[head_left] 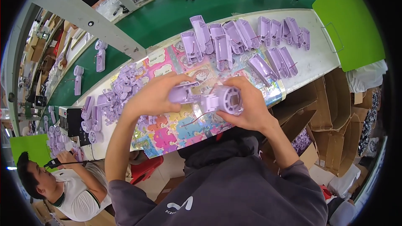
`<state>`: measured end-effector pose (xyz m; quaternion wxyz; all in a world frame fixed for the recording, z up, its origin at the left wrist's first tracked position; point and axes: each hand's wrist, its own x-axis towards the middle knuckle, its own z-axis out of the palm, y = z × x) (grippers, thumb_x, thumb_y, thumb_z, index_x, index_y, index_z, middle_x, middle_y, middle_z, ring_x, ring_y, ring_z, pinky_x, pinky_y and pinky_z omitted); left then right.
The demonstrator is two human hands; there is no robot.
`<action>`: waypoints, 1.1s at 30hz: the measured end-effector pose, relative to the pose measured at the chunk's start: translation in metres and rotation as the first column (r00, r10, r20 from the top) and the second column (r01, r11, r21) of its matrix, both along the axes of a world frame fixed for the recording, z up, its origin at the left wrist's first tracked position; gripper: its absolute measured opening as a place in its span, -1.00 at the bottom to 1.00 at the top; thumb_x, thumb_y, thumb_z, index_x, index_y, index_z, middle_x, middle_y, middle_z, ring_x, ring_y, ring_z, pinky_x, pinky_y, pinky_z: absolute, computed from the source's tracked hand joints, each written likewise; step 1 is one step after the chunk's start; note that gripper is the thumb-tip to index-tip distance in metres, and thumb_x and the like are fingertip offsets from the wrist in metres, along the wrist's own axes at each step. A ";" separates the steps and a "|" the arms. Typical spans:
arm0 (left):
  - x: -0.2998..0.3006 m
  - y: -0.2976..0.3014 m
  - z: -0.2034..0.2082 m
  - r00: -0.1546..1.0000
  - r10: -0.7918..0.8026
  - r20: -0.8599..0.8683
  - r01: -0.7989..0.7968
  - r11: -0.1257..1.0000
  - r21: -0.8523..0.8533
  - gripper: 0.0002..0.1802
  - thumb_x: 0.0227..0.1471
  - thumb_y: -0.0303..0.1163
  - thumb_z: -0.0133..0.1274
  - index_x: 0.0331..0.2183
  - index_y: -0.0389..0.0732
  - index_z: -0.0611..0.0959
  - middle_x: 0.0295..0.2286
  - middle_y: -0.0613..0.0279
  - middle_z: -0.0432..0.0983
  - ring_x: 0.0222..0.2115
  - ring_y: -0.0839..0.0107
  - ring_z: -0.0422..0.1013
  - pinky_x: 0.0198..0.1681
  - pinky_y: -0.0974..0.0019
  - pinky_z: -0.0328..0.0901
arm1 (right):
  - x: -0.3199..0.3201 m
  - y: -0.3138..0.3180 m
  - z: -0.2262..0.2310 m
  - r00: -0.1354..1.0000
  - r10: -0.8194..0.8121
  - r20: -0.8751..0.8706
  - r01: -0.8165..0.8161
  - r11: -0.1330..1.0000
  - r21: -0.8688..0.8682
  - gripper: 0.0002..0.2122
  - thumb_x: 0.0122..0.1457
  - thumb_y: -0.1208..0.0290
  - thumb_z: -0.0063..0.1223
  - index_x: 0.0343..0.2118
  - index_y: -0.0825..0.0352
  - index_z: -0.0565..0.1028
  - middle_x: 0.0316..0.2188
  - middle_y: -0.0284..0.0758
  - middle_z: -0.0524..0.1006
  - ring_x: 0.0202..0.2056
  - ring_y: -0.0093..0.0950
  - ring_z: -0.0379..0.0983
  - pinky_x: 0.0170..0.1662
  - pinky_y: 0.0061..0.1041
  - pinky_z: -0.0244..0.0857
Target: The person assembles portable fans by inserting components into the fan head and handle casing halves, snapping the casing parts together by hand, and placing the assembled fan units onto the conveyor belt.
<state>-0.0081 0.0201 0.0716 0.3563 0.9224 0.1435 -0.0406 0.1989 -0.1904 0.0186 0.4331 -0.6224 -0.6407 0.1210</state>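
Note:
My left hand (151, 97) is closed around a lilac plastic handle shell (182, 93). My right hand (252, 108) grips a round, slotted lilac fan head (229, 99) between thumb and fingers. Its hinge-like neck points toward the handle shell, and the two parts are close together in front of me; whether they are joined I cannot tell. A thin red wire (192, 121) dangles below them. Under my hands lies a colourful printed sheet (188, 132). Beside my left hand is a heap of small lilac plastic pieces (119, 90).
Open lilac shells (223, 52) with wires stand in rows on the far side of the table. Beyond runs a green conveyor belt (167, 6) carrying more parts. A grey post (92, 21) rises at left. A co-worker (75, 184) sits lower left; cardboard boxes (335, 113) stand right.

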 end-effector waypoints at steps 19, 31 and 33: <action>-0.001 -0.044 -0.005 0.899 0.439 0.009 -0.417 0.860 -0.293 -0.51 -0.13 -0.36 0.41 -0.09 -0.27 0.72 -0.24 -0.06 0.67 -0.25 0.24 0.60 -0.11 0.24 0.41 | -0.016 0.020 0.019 0.914 -0.056 0.401 -0.033 0.977 0.211 -0.31 -0.21 0.44 0.42 0.13 0.30 0.49 -0.05 -0.26 0.51 -0.27 -0.32 0.45 -0.27 -0.34 0.40; 0.031 0.014 -0.026 0.749 0.633 0.199 -0.432 0.692 -0.578 -0.64 0.08 -0.39 0.27 -0.09 -0.34 0.72 -0.31 0.32 0.65 -0.32 0.60 0.47 -0.20 0.46 0.36 | 0.001 0.020 -0.005 0.978 -0.210 -0.019 0.210 0.962 0.173 -0.31 -0.06 0.53 0.42 0.19 0.41 0.36 0.04 -0.15 0.45 -0.24 -0.24 0.48 -0.15 -0.33 0.44; 0.058 0.057 -0.035 0.583 0.783 0.218 -0.567 0.584 -0.580 -0.68 0.12 -0.33 0.23 -0.15 -0.35 0.73 -0.34 0.29 0.64 -0.38 0.58 0.47 -0.27 0.42 0.35 | 0.007 0.011 -0.031 0.972 -0.229 -0.044 0.231 0.973 0.025 -0.49 0.03 0.51 0.35 0.07 0.37 0.44 -0.12 -0.23 0.52 -0.30 -0.31 0.52 -0.28 -0.38 0.42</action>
